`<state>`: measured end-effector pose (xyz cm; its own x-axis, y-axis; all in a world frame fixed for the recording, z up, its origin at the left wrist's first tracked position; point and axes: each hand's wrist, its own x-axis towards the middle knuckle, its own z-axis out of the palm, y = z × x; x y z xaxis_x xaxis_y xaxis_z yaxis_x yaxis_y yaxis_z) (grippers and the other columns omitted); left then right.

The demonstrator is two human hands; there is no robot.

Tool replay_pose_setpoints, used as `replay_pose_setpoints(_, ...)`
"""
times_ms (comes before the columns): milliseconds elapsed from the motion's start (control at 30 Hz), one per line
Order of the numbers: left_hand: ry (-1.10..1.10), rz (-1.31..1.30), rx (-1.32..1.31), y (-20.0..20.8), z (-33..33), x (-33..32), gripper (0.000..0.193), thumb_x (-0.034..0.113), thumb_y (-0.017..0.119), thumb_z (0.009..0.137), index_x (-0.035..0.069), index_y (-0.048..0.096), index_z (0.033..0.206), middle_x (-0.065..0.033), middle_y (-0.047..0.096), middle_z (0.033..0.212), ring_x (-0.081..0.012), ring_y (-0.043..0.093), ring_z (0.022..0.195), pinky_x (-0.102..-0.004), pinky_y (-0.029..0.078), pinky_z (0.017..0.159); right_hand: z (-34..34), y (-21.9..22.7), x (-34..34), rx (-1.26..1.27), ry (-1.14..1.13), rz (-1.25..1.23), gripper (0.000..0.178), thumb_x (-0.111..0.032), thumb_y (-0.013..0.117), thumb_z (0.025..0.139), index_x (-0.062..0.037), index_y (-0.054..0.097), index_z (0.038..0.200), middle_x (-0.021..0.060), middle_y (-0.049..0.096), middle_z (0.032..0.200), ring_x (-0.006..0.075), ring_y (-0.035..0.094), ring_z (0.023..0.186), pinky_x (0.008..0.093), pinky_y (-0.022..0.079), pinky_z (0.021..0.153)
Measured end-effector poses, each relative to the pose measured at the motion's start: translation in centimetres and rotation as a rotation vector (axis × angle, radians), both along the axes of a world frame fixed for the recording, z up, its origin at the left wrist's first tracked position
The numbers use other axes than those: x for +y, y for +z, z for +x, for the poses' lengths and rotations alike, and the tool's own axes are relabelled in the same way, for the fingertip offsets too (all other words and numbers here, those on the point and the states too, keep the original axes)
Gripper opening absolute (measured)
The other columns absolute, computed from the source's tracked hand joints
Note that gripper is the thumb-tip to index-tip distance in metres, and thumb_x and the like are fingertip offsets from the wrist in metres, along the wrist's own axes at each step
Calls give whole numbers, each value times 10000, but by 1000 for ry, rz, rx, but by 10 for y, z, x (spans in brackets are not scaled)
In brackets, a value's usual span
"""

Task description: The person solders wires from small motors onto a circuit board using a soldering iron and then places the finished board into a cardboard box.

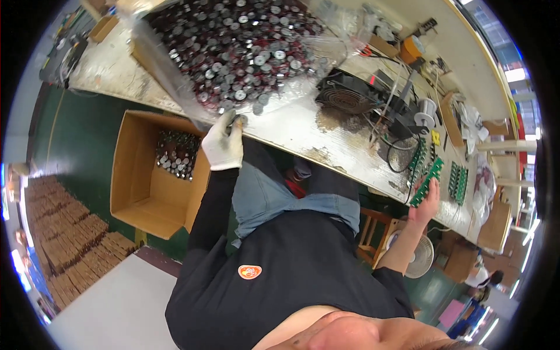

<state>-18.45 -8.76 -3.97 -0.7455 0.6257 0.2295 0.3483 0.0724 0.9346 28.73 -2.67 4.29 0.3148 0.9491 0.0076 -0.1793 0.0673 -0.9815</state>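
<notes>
My left hand (224, 144), in a white glove, is at the table's front edge, with fingers closed on a small round metal part (240, 120). Just beyond it, a large heap of similar round silver parts with red bits (245, 49) lies in a clear plastic bag (189, 96). At the right, my bare right hand (427, 203) grips a long green circuit board strip (429, 182), tilted over the worktable (291, 125). More green board strips (458, 182) lie beside that hand.
A black fan unit (347, 92) and a soldering stand with a solder spool (426, 112) stand between my hands, among cables. Below the table's left edge, an open cardboard box (160, 195) holds more parts. A white fan (419, 256) and wooden stool (373, 233) are at the right.
</notes>
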Motion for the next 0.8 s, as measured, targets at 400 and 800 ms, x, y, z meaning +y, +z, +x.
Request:
replay_pose_setpoints(400, -496, -54, -911, 54, 42, 23, 236, 189, 591, 922, -15, 580, 1041, -85, 641, 815, -104, 591, 612, -193, 434, 517, -43, -31, -2, -1031, 248, -59, 178, -110, 676, 820, 24, 628, 927, 85, 570, 789, 179, 531, 649, 278, 426, 604)
replay_pose_setpoints(800, -593, -199, -601, 47, 99, 66, 257, 126, 596, 906, -49, 619, 1094, -83, 655, 871, -110, 613, 704, -213, 479, 628, -42, -21, 17, -1030, 449, -170, 294, -129, 687, 775, -18, 608, 1035, 116, 592, 836, 217, 583, 619, 322, 459, 575)
